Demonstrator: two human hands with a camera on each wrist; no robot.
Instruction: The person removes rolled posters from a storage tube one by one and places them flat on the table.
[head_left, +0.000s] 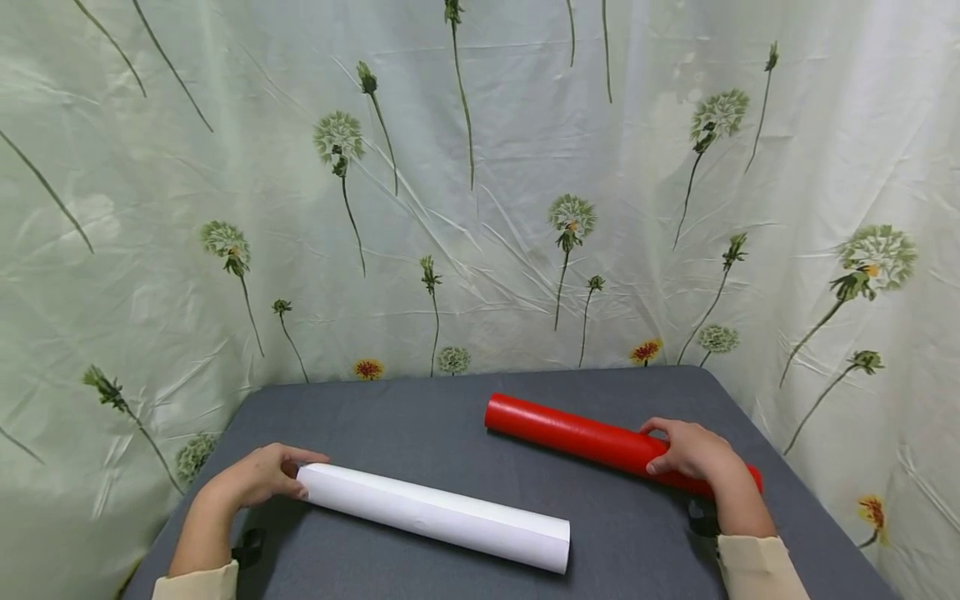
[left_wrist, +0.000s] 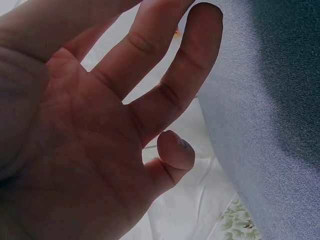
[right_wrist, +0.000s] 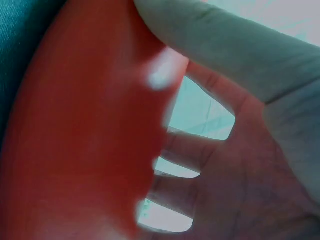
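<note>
A white roll (head_left: pixel 435 512), like rolled paper, lies slanted on the dark grey tabletop in the head view. My left hand (head_left: pixel 255 479) pinches its left end, thumb on the near side and index finger along the far edge. In the left wrist view the other fingers (left_wrist: pixel 172 82) of the left hand are spread and touch nothing; the roll is outside that picture. Farther back on the right lies a glossy red roll (head_left: pixel 570 432). My right hand (head_left: pixel 693 450) grips it towards its right end, thumb (right_wrist: pixel 200 30) on the near side and fingers round the far side.
The grey table (head_left: pixel 390 425) narrows towards a back edge with rounded corners. Behind it and on both sides hangs a pale curtain (head_left: pixel 480 208) printed with dandelions. A dark band (head_left: pixel 250 546) is at the left wrist, another (head_left: pixel 701 517) at the right.
</note>
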